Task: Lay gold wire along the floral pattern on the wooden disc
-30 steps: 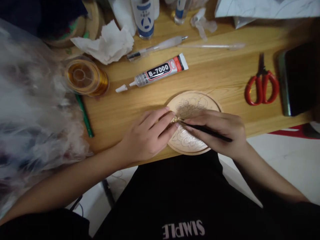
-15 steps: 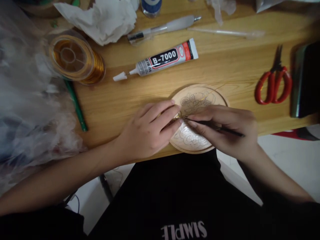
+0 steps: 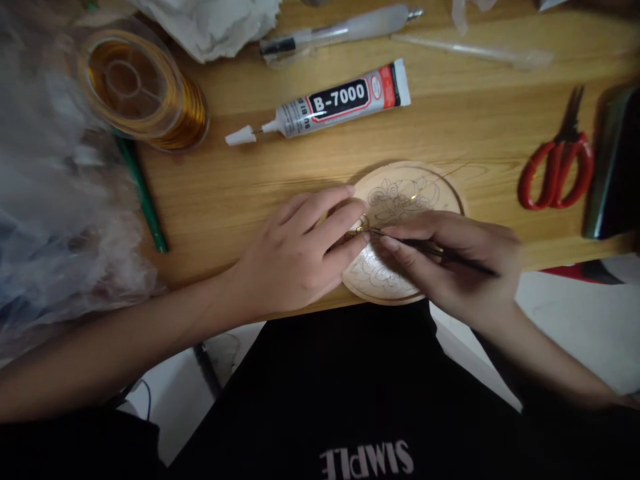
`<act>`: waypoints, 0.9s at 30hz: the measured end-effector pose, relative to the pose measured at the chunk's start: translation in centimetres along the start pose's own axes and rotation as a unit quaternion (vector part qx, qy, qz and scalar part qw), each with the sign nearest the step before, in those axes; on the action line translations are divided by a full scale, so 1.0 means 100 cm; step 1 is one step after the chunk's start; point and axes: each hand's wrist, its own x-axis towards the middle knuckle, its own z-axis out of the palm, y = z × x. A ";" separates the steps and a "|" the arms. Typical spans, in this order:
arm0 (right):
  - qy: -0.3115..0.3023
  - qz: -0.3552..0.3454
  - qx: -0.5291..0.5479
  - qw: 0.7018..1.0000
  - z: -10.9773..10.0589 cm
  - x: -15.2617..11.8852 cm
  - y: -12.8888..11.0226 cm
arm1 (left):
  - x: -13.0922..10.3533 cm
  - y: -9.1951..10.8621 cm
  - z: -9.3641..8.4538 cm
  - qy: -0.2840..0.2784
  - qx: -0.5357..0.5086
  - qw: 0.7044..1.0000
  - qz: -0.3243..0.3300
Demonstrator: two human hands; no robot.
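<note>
My right hand (image 3: 460,257) is closed in a pinch round dark tweezers (image 3: 475,263), whose tips point left at the middle of a round wooden disc (image 3: 383,267). Line-drawn flower patterns cover the pale disc. A small bit of bent gold wire (image 3: 361,228) shows by the tips. My left hand (image 3: 310,247) rests palm down on the disc's left side, thumb and forefinger closing on the gold wire and pressing it there. Those fingers partly hide the wire and the disc's left edge. Another short gold piece (image 3: 413,197) lies on the upper pattern.
A B-7000 glue tube (image 3: 340,100) lies beyond the disc, with a clear-barrelled pen (image 3: 345,30) behind it. To the left are a spool of gold wire (image 3: 145,90), a green stick (image 3: 143,193) and crumpled plastic (image 3: 75,220). Red-handled pliers (image 3: 557,163) and a dark device (image 3: 617,167) lie right.
The view has shifted slightly, so the tabletop things sit a little higher in it. Both hands keep their places at the disc; the tweezer tips remain by the gold wire.
</note>
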 end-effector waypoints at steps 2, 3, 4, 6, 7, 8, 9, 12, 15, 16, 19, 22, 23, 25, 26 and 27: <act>0.013 0.013 -0.003 1.000 0.003 -0.001 -0.004 | 0.000 -0.001 -0.001 -0.005 -0.023 1.000 -0.011; 0.021 0.020 -0.007 1.000 0.004 -0.002 -0.006 | 0.000 -0.001 -0.001 -0.010 -0.034 0.999 -0.014; 0.029 0.026 -0.012 0.999 0.005 -0.003 -0.008 | 0.000 -0.001 -0.002 -0.016 -0.041 0.999 -0.015; 0.037 0.035 -0.026 0.998 0.008 -0.005 -0.012 | 0.000 -0.002 -0.002 -0.023 -0.044 0.999 -0.014; 0.040 0.038 -0.034 0.998 0.010 -0.006 -0.013 | 0.000 -0.002 -0.002 -0.022 -0.041 0.999 -0.013; 0.045 0.040 -0.041 0.997 0.011 -0.007 -0.015 | 0.000 -0.002 -0.002 -0.018 -0.036 0.999 -0.013; 0.050 0.042 -0.047 0.997 0.012 -0.008 -0.016 | 0.000 -0.002 -0.002 -0.013 -0.030 0.999 -0.014; 0.069 0.050 -0.061 0.994 0.016 -0.010 -0.020 | 0.000 -0.001 0.000 -0.003 -0.023 1.000 -0.017; 0.082 0.077 -0.070 0.991 0.020 -0.011 -0.026 | 0.000 0.000 0.000 -0.002 -0.023 1.000 -0.019; 0.087 0.087 -0.071 0.990 0.021 -0.011 -0.027 | 0.000 0.000 0.000 0.000 -0.019 1.000 -0.019; 0.098 0.100 -0.064 0.988 0.022 -0.012 -0.028 | 0.001 0.000 0.000 0.012 0.001 1.000 -0.011; 0.094 0.087 -0.050 0.991 0.020 -0.013 -0.024 | 0.002 -0.001 0.000 0.025 0.028 0.999 0.009; 0.086 0.087 -0.044 0.992 0.018 -0.013 -0.022 | 0.002 0.000 0.000 0.030 0.036 0.999 0.014; 0.071 0.099 -0.032 0.992 0.016 -0.013 -0.018 | 0.002 0.000 0.001 0.048 0.042 0.998 0.018; 0.065 0.107 -0.026 0.992 0.015 -0.013 -0.017 | 0.002 0.001 0.002 0.058 0.039 0.998 0.013; 0.064 0.114 -0.021 0.991 0.014 -0.013 -0.016 | 0.002 0.001 0.002 0.066 0.033 0.997 0.008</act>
